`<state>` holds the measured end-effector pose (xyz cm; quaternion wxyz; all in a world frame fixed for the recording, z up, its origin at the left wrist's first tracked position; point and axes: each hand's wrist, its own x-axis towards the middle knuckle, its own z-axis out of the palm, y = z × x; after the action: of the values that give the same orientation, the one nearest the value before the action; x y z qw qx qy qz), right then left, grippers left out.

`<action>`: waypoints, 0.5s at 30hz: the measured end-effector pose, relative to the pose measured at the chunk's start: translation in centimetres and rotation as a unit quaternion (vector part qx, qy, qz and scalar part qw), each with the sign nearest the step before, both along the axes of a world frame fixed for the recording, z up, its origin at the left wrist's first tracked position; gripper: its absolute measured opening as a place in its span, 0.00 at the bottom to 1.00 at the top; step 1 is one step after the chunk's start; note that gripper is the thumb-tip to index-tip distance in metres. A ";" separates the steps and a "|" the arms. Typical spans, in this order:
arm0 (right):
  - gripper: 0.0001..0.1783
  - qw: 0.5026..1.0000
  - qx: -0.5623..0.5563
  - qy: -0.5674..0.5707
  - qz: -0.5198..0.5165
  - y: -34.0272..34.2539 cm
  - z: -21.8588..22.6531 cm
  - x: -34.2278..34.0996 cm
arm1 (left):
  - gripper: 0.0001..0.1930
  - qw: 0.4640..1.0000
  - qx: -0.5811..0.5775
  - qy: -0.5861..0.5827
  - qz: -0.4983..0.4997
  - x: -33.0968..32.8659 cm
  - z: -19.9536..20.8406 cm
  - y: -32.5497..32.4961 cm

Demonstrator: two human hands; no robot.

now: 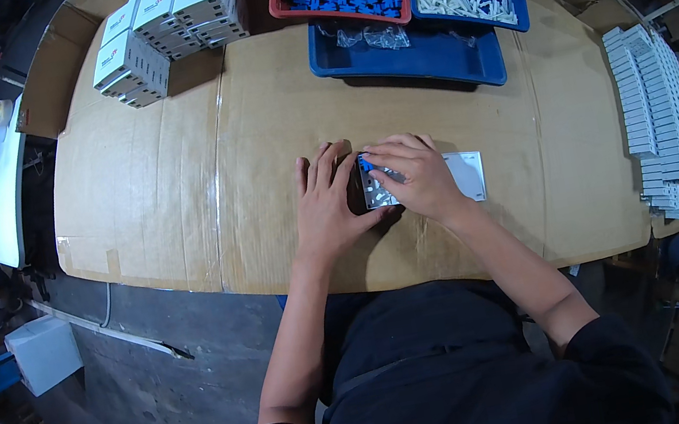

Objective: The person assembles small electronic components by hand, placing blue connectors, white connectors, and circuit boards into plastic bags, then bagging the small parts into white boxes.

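A small box-like housing [378,195], with its open grey inside partly showing, lies on the table between my hands. My left hand [325,201] braces it from the left, with forefinger at the upper corner and thumb along the near edge; the other fingers are spread on the cardboard. My right hand [417,174] reaches over from the right, fingertips closed on a blue plastic piece [366,164] at the housing's far left corner. Under and beyond the right hand a white rectangular panel [467,175] shows; I cannot tell whether it joins the housing.
Cardboard covers the table [147,190]. White boxes [184,4] are stacked at the far left. A red tray [348,20] of blue pieces and a blue tray [514,12] of white parts rest over another blue tray [405,66]. White housings [655,114] stand in stacks at right.
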<state>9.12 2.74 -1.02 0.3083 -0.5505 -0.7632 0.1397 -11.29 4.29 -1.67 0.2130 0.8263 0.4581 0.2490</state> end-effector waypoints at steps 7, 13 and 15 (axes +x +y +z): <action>0.21 0.982 -0.043 -0.181 -0.029 -2.0 2.5 -1.0 | 0.46 1.000 0.003 0.007 -0.012 -0.1 0.2 -0.2; 0.29 0.988 -0.148 -0.050 -0.007 -2.7 4.8 4.4 | 0.57 1.000 0.017 -0.018 -0.011 -1.2 -1.8 0.1; 0.31 0.979 -0.198 -0.006 -0.041 -4.9 6.3 7.0 | 0.57 1.000 0.006 -0.013 0.010 -0.8 -0.7 -0.9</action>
<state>16.17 -2.12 5.28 0.1945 -0.6319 -0.6992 0.2720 -12.06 3.39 -2.40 0.2116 0.8196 0.4619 0.2648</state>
